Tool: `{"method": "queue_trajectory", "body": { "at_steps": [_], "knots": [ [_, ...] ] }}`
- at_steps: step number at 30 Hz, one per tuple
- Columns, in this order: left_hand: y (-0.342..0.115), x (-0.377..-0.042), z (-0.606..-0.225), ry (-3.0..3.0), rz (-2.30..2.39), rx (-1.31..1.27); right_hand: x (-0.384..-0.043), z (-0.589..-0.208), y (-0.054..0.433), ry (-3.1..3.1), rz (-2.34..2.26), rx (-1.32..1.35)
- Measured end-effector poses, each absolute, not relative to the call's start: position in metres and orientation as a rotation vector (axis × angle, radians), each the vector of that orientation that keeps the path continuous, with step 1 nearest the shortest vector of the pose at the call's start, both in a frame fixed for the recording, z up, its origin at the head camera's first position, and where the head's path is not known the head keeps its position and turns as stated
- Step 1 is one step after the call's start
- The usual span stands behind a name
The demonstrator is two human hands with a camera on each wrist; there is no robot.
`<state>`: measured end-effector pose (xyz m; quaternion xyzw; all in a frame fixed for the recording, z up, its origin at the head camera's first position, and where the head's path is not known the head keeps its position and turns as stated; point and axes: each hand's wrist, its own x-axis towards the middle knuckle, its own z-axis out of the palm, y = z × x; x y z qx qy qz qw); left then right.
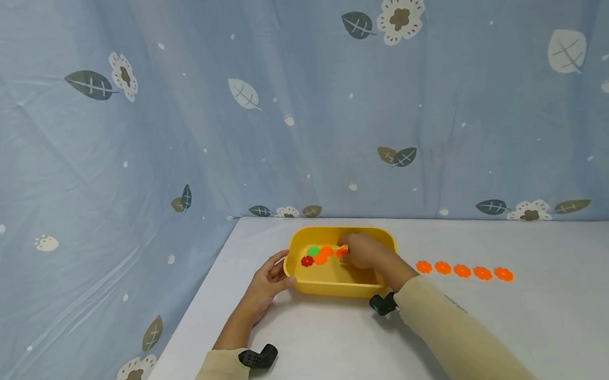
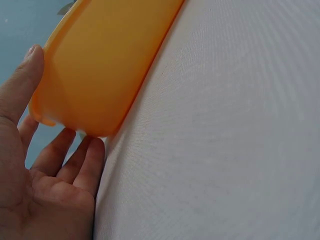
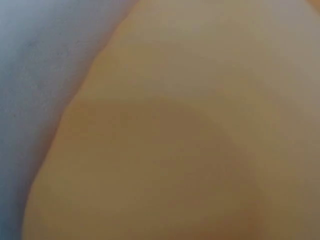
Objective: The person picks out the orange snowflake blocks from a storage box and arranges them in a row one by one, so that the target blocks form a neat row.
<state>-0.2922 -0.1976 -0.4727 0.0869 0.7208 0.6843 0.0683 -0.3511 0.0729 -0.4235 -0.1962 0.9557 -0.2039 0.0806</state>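
My left hand [image 1: 263,285] holds the left end of a yellow plastic basin [image 1: 325,288]; in the left wrist view the thumb lies along its side and the fingertips touch its end wall. Inside the basin, my right hand [image 1: 364,251] reaches down with curled fingers, pinching an orange flower-shaped disc [image 1: 341,252] between thumb and forefinger. Left of it lie a green disc [image 1: 313,251], a red disc [image 1: 308,261] and orange discs [image 1: 320,259]. The basin's blurred yellow wall [image 3: 150,165] fills most of the right wrist view, which hides the fingers.
Several orange discs [image 1: 462,271] lie in a slanting row on the white table [image 1: 321,360], right of the basin. A blue patterned curtain [image 1: 317,91] hangs behind and to the left. Black devices [image 1: 259,357] are worn at both wrists.
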Motion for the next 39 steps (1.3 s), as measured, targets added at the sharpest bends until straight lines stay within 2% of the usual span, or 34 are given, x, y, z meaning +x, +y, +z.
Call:
{"method": "queue_trajectory", "body": {
  "at_steps": [13, 23, 39],
  "knots": [
    [-0.194, -0.293, -0.468, 2.203, 2.055, 0.269, -0.349, -0.421, 0.075, 2.830, -0.568, -0.479],
    [-0.193, -0.290, -0.467, 2.197, 2.054, 0.270, -0.347, -0.424, 0.077, 2.866, -0.508, -0.548],
    [-0.197, -0.289, -0.472, 2.226, 2.040, 0.243, -0.339, -0.408, 0.085, 2.829, -0.745, -0.557]
  ]
}}
